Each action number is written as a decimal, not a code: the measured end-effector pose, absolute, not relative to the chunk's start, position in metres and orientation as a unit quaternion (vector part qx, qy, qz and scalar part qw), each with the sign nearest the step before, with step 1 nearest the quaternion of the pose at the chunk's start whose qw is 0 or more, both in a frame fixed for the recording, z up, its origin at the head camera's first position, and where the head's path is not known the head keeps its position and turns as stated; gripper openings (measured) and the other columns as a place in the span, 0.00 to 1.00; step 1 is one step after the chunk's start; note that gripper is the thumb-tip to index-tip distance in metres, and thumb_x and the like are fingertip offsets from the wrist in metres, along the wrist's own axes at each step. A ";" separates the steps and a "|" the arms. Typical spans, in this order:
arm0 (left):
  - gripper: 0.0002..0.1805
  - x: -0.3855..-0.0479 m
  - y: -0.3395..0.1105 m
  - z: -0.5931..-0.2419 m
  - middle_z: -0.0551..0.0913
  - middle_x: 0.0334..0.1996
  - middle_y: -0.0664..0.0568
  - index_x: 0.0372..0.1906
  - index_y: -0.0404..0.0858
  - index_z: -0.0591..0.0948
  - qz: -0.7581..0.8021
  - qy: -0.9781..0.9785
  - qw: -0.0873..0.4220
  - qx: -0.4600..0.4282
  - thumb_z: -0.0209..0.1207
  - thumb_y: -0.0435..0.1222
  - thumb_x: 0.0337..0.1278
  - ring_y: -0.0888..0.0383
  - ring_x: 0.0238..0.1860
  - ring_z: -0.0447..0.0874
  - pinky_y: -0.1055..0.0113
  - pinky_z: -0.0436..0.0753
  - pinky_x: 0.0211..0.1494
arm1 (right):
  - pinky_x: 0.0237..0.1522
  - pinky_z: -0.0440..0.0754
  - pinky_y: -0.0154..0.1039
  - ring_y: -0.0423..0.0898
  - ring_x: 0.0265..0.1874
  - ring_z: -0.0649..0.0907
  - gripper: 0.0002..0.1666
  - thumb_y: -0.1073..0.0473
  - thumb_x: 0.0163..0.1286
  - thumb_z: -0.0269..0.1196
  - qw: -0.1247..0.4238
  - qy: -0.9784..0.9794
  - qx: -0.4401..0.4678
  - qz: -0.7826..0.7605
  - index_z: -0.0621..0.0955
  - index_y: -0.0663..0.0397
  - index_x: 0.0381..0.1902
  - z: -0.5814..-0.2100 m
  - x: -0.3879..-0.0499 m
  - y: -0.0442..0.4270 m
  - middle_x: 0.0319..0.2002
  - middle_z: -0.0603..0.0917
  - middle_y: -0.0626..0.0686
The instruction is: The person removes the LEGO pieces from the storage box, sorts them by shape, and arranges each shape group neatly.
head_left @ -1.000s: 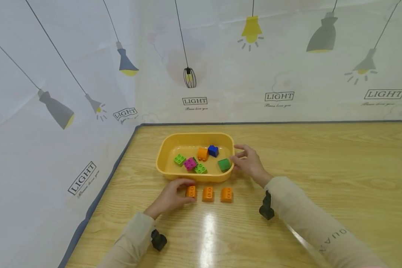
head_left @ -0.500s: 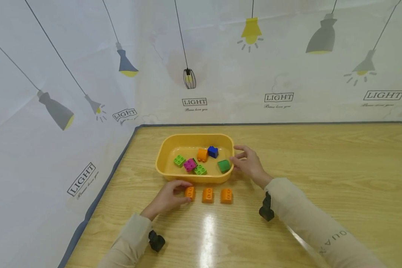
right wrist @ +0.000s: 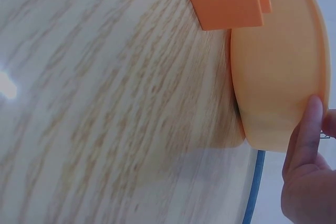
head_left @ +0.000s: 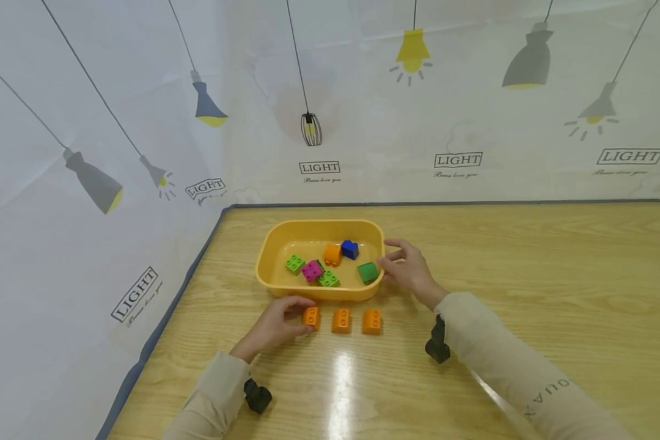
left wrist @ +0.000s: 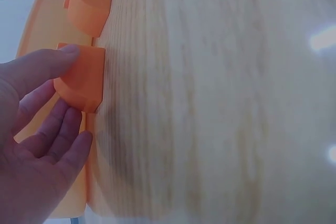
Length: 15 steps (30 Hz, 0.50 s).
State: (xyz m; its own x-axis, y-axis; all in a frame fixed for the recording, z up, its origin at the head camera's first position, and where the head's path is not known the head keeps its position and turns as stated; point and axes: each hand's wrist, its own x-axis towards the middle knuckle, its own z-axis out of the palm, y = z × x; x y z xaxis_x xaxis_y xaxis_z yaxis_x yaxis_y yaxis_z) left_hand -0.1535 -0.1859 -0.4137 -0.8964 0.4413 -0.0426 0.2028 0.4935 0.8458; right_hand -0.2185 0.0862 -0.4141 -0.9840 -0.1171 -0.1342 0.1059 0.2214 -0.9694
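Observation:
In the head view, three orange toy building bricks stand in a row before a yellow tray (head_left: 286, 289). My left hand (head_left: 277, 321) pinches the leftmost orange brick (head_left: 311, 316) between thumb and fingers. The left wrist view has the thumb on that brick's (left wrist: 84, 72) near face, the other fingers partly behind it. Apart from it stand the middle orange brick (head_left: 341, 321) and the right one (head_left: 371, 321). My right hand (head_left: 414, 269) touches the tray's right end with extended thumb and fingers; in the right wrist view a fingertip meets the rim (right wrist: 324, 66).
Inside the tray lie light green bricks (head_left: 294, 263), a magenta brick (head_left: 311, 270), an orange brick (head_left: 332, 254), a blue brick (head_left: 349, 249) and a green brick (head_left: 368, 272). A printed curtain (head_left: 374, 122) rises behind the wooden table (head_left: 528, 263).
My left hand has slid the leftmost orange brick slightly left, widening its gap from the middle one. Over the last half second almost nothing moved. The right hand stays at the tray.

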 end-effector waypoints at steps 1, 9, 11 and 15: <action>0.18 -0.152 -0.185 -0.410 0.75 0.45 0.35 0.46 0.24 0.74 0.469 0.853 0.130 0.188 0.61 0.23 0.44 0.41 0.47 0.73 0.50 0.70 0.52 | 0.37 0.79 0.44 0.49 0.34 0.79 0.29 0.62 0.63 0.57 0.089 0.776 -0.003 -0.624 0.63 0.60 0.61 -0.414 -0.219 0.086 0.43 0.73 0.64; 0.21 -0.158 -0.191 -0.425 0.76 0.46 0.39 0.48 0.28 0.74 0.465 0.858 0.122 0.182 0.63 0.27 0.44 0.45 0.46 0.73 0.50 0.71 0.51 | 0.36 0.80 0.43 0.49 0.33 0.80 0.29 0.62 0.63 0.57 0.087 0.784 -0.006 -0.615 0.63 0.60 0.61 -0.415 -0.219 0.086 0.43 0.73 0.64; 0.23 -0.160 -0.194 -0.431 0.76 0.46 0.42 0.48 0.31 0.74 0.453 0.866 0.113 0.182 0.65 0.30 0.43 0.47 0.47 0.74 0.52 0.72 0.50 | 0.36 0.80 0.42 0.49 0.33 0.80 0.29 0.62 0.63 0.57 0.087 0.786 -0.006 -0.612 0.63 0.59 0.61 -0.415 -0.219 0.086 0.43 0.73 0.64; 0.24 -0.160 -0.199 -0.429 0.77 0.46 0.46 0.48 0.35 0.75 0.425 0.880 0.094 0.189 0.66 0.33 0.41 0.49 0.47 0.74 0.54 0.73 0.49 | 0.37 0.80 0.43 0.49 0.34 0.80 0.29 0.61 0.63 0.57 0.087 0.788 -0.006 -0.610 0.63 0.59 0.61 -0.415 -0.219 0.086 0.43 0.73 0.64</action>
State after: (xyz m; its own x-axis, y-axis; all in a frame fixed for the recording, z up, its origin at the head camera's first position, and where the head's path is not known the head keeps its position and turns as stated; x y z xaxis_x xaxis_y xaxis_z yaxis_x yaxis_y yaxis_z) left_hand -0.1601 -0.1987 -0.4291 -0.9112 0.4120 -0.0059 0.2519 0.5683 0.7833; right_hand -0.2188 0.0860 -0.4151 -0.9847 -0.1158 -0.1305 0.0974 0.2559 -0.9618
